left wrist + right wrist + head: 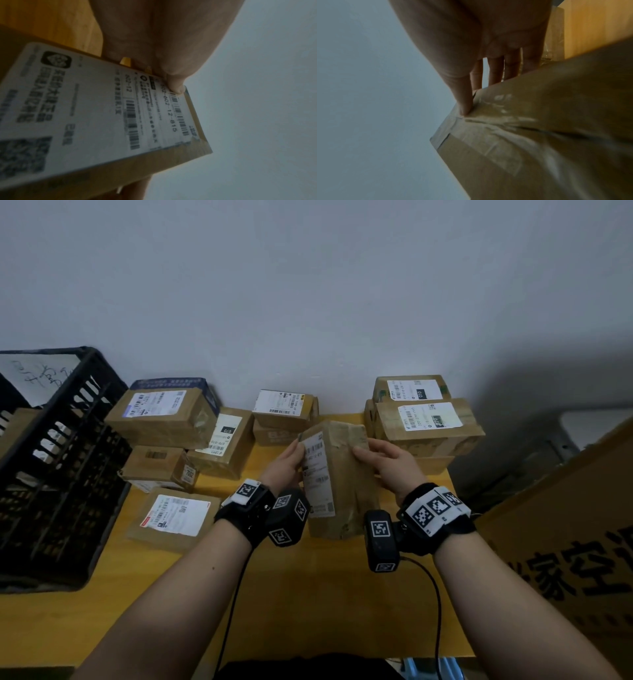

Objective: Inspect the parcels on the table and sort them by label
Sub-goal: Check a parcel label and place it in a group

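Both hands hold one brown taped parcel (346, 474) above the yellow table (308, 594), tilted up toward me. My left hand (291, 460) grips its left side, thumb on the white label (317, 474). The left wrist view shows that label (102, 108) with barcodes and the thumb tip at its edge. On the parcel's right side my right hand (387, 463) holds it, thumb on top. In the right wrist view the fingers (494, 70) go behind the parcel (539, 135).
A black plastic crate (58, 474) stands at the left. Several labelled parcels (164, 412) lie at the back left, two stacked ones (284, 416) sit centre back, and a stack (424, 419) at the back right. A large printed carton (575, 542) is on the right.
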